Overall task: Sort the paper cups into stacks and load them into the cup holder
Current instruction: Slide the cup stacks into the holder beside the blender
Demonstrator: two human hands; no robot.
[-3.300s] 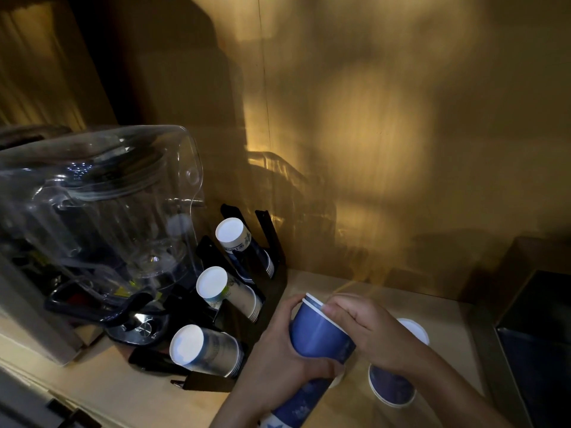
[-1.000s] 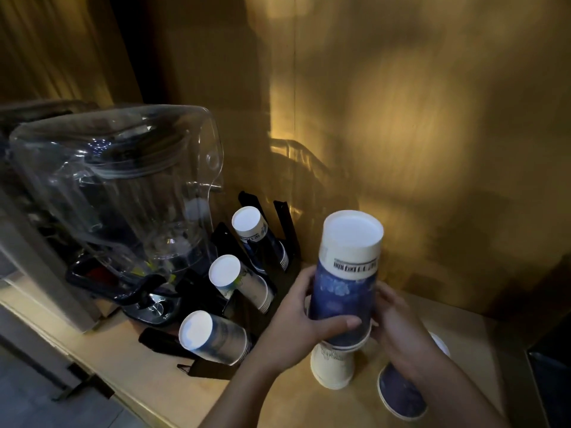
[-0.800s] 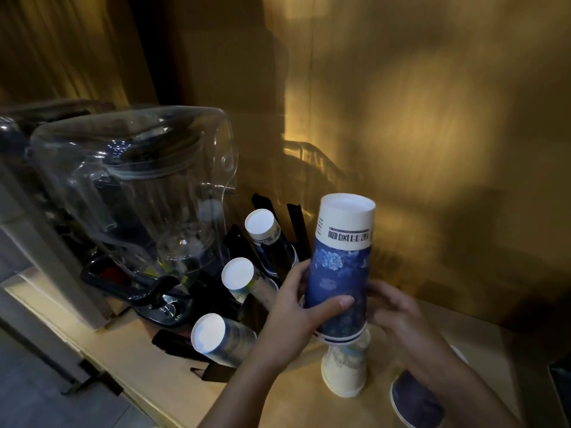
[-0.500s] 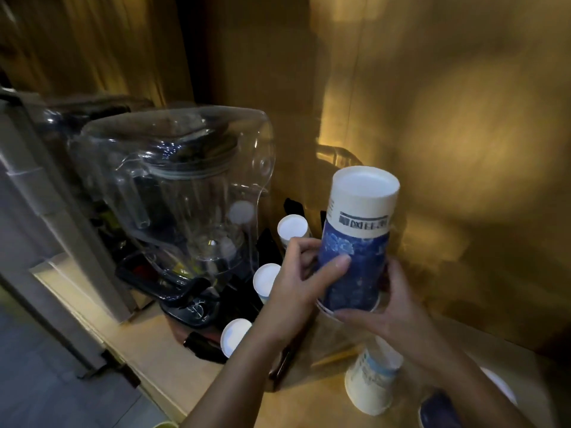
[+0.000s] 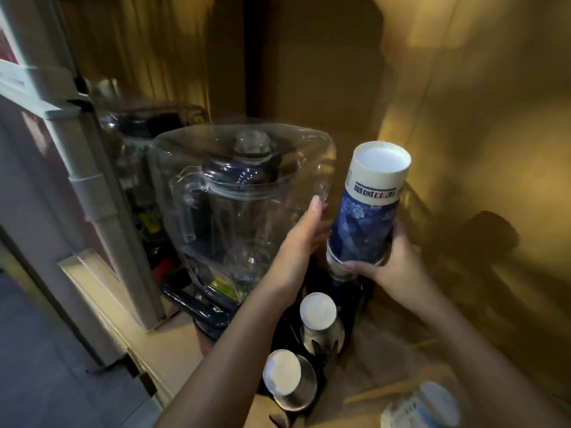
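A stack of blue patterned paper cups (image 5: 369,208), bottom-up with a cream band and white base on top, stands over the far slot of the black cup holder (image 5: 352,299). My right hand (image 5: 392,264) grips the stack's lower rim from the right. My left hand (image 5: 304,242) presses against its left side, fingers pointing up. Two other cup stacks lie in the holder's nearer slots, one in the middle (image 5: 319,316) and one at the front (image 5: 285,376). The far slot is hidden behind the held stack.
A clear blender jug under a transparent cover (image 5: 238,199) stands just left of the holder. A pale upturned cup (image 5: 423,407) sits on the wooden counter (image 5: 380,359) at lower right. A golden wall rises behind, and a white door frame (image 5: 61,125) stands at left.
The view has swung left and closer over the holder. The held stack has moved from above the counter to over the holder's far slot, both hands still on it.
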